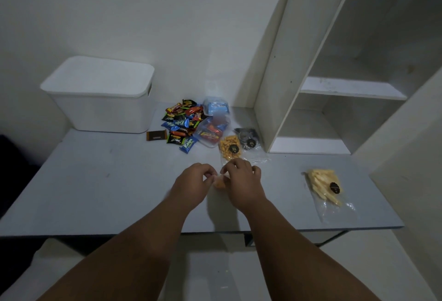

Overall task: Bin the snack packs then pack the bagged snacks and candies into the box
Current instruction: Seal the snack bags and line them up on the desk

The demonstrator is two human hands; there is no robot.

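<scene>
Grip matters here: the left hand (196, 176) and the right hand (241, 176) each pinch an edge of a small clear bag (219, 183) of orange snack, held between them over the middle of the grey table (95, 193). Its film looks thin and slippery, so a firm pinch near the mouth, contents hanging low, should prevent spills. The white box (100, 99), smooth and round-cornered, stands far left with its lid on and would need opening. Beside it lies a heap of glossy, crinkly snack packs (181, 123). A bag of pale yellow sticks (326, 188) lies well apart to the right.
</scene>
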